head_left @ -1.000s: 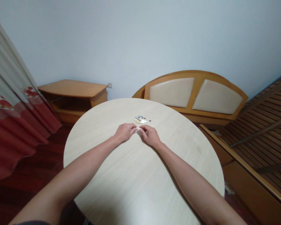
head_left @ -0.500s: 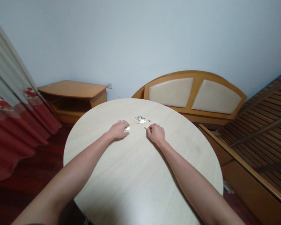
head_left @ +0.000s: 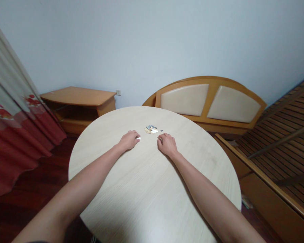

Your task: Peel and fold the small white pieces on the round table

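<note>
My left hand point(head_left: 129, 140) rests on the pale round table point(head_left: 142, 175), its fingers closed round a small white flat piece point(head_left: 139, 138) whose tip pokes out. To the right, my right hand point(head_left: 167, 144) is also closed, pinching a small tan piece that its fingers now almost wholly cover. Just beyond and between the hands lies a loose pile of small parts point(head_left: 150, 129), with grey, white and tan strips among them. A tiny dark piece point(head_left: 161, 130) sits alone to the right of the pile. The parts are too small to name.
A wooden cabinet point(head_left: 78, 95) stands behind the table on the left, near a red and white curtain point(head_left: 27, 135). A headboard with cream panels point(head_left: 184, 99) leans at the wall. Wooden slats point(head_left: 281, 135) and a bed rail point(head_left: 263, 182) fill the right side.
My left hand's thumb and fingers have closed in on the white piece, hiding more of it. My right hand has shifted slightly left, and its tan piece shows less.
</note>
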A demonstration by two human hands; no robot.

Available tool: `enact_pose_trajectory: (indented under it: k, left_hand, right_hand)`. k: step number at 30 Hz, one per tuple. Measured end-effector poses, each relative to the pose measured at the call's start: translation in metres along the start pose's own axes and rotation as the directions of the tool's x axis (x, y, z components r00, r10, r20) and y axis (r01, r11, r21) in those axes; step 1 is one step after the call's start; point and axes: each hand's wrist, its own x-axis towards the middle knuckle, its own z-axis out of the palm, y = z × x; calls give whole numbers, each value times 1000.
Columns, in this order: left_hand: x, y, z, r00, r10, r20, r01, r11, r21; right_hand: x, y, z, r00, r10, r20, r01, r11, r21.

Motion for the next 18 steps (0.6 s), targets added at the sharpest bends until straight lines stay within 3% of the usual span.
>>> enact_pose_trajectory:
  k: [3,5,11,18]
  left_hand:
    - [2,0,5,999,-11,-31,11,1000,-28]
    - [3,0,7,999,-8,-41,6,999,-41]
    - [3,0,6,1000,9,-26,-10,999,-42]
    - [0,1,-1,1000,12,15,-11,999,-30]
  right_hand:
    - [2,-1,7,979,-205,-6,205,977,61]
    - [4,-2,11,960,-280,24,277,958,72]
    - [5,-4,11,954,-260,151,251,965,80]
    - [6,-4,9,959,-244,144,236,969,67]
